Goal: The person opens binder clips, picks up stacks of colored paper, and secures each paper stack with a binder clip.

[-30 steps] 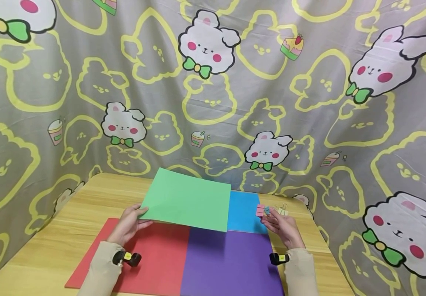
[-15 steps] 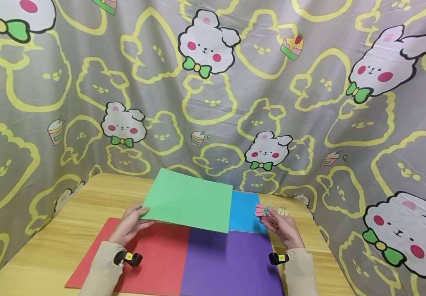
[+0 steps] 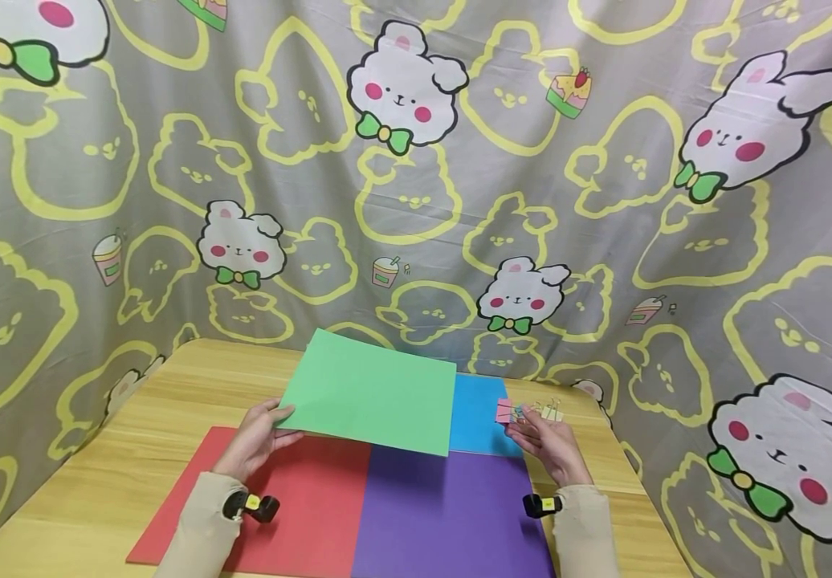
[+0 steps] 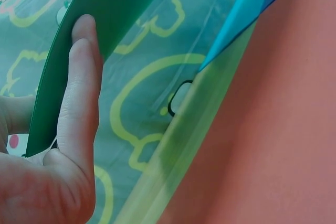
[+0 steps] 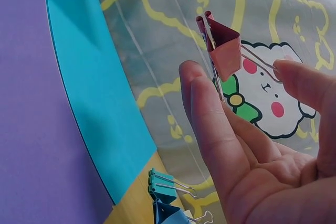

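A green sheet (image 3: 373,393), perhaps several together, is raised above the table. My left hand (image 3: 260,437) pinches its left edge; in the left wrist view the thumb is behind the green sheet (image 4: 58,77) and the straight fingers (image 4: 79,93) lie on its near face. To the right, my right hand (image 3: 549,449) holds a pink binder clip (image 3: 503,410). The right wrist view shows the pink binder clip (image 5: 227,53) with its wire handles between thumb and fingers. Whether its mouth is spread, I cannot tell.
Red (image 3: 307,506), purple (image 3: 452,514) and blue (image 3: 488,413) boards lie on the wooden table (image 3: 83,474). Beyond my right hand are a pale yellow clip (image 3: 552,412), a teal clip (image 5: 161,184) and a blue clip (image 5: 167,213). A patterned curtain (image 3: 416,185) surrounds the table.
The green sheet and my left hand have shifted slightly right. My right hand has edged slightly left with the pink binder clip. Both grips stay the same.
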Available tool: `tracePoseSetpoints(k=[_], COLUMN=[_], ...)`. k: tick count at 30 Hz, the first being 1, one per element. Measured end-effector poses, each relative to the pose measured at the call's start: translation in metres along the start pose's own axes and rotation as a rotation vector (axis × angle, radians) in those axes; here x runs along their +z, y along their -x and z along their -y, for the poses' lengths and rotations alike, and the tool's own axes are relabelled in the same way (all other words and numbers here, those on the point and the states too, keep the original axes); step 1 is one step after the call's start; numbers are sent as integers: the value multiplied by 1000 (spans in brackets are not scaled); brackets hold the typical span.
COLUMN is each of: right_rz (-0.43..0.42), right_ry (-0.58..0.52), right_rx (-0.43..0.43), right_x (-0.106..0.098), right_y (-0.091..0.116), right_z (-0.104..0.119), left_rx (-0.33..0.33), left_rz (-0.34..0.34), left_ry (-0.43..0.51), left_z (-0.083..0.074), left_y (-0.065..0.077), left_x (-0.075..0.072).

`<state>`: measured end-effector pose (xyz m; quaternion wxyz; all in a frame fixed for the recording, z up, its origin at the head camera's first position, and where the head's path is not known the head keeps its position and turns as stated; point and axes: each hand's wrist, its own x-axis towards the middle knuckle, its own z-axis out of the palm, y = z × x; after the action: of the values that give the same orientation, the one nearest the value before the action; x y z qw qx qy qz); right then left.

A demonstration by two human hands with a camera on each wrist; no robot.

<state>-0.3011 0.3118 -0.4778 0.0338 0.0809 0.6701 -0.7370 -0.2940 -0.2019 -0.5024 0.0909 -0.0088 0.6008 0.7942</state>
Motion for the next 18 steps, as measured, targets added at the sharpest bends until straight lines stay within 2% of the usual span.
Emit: tracePoseSetpoints(k=[18], right_rz=[0], right_ry=[1], right_rx=[-1], right_x=[4], right_y=[1], right_z=[-1], left_rx=[4], left_rz=[9], left_ry=[-18], left_z=[-1], left_y=[2], left_x=[7])
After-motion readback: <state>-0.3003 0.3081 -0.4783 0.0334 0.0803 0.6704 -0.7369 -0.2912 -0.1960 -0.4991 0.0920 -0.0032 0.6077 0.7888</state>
